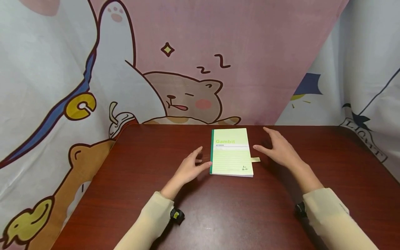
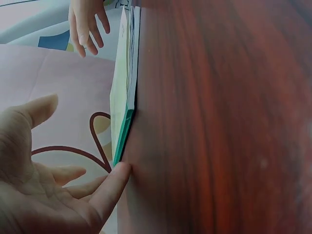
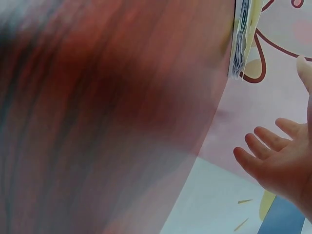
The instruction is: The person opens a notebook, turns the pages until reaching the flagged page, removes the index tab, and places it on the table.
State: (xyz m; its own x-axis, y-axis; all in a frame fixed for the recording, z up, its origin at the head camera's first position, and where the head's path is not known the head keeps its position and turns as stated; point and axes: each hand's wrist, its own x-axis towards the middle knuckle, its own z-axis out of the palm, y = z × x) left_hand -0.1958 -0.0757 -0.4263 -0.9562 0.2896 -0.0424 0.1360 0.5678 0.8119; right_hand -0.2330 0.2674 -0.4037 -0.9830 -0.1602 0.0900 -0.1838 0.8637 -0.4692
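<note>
Notebook (image 3: 244,34), right hand (image 3: 288,168) cropped, right wrist view.

The book (image 1: 232,156) says "Gambit" in big green letters. Under that is a tiny word, "NOTEBOOK". Low on the right of its front it says "A5", with small marks below that are too tiny to read. The cloth (image 1: 265,45) has two "Z" letters above an animal (image 1: 193,95). Far right, a band (image 1: 364,139) has letters that look like "LIGHT".
</note>
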